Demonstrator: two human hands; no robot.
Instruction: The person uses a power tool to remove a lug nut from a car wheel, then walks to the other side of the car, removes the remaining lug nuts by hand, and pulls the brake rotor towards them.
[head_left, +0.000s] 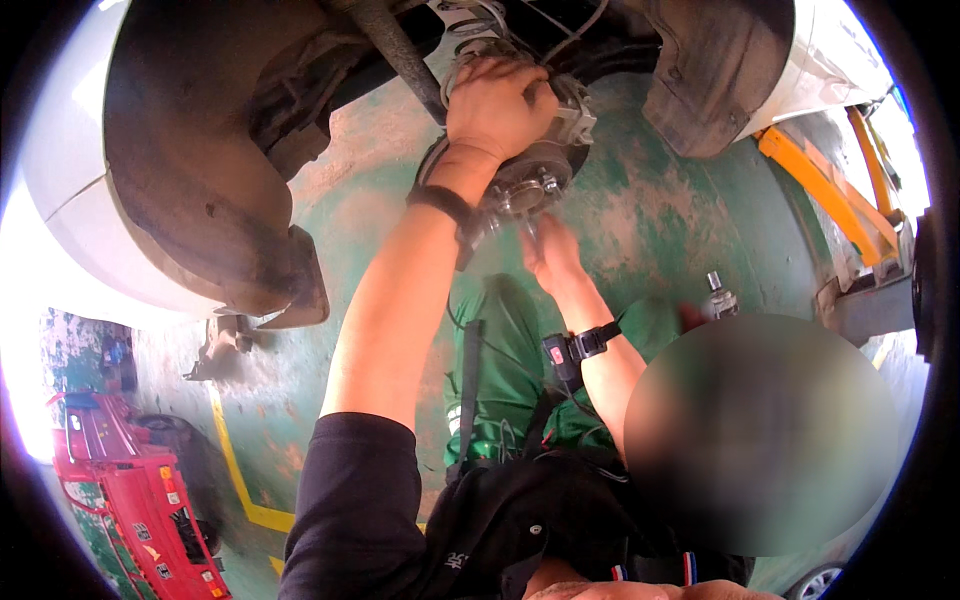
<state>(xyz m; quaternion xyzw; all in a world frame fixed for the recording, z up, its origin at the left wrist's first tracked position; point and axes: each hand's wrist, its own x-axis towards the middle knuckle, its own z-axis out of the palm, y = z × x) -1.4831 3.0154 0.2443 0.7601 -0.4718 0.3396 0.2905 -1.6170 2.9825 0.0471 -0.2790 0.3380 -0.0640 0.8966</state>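
Under a raised car, my left hand [500, 105] grips the top of the wheel hub and knuckle assembly [540, 170], fingers curled over its upper part beside the strut spring. A dark band is on that wrist. My right hand [550, 250] is just below the hub, blurred, with fingers bent round something silvery that I cannot make out. A metal shaft [390, 45] runs behind my left hand, and hoses and cables hang above.
Dark wheel-arch liners [195, 200] flank the hub. An orange lift arm [820, 190] is at right, near a silver jointed part [720, 300]. A red tool cart [120, 480] stands lower left on the green floor [350, 170]. A blurred oval hides the lower right.
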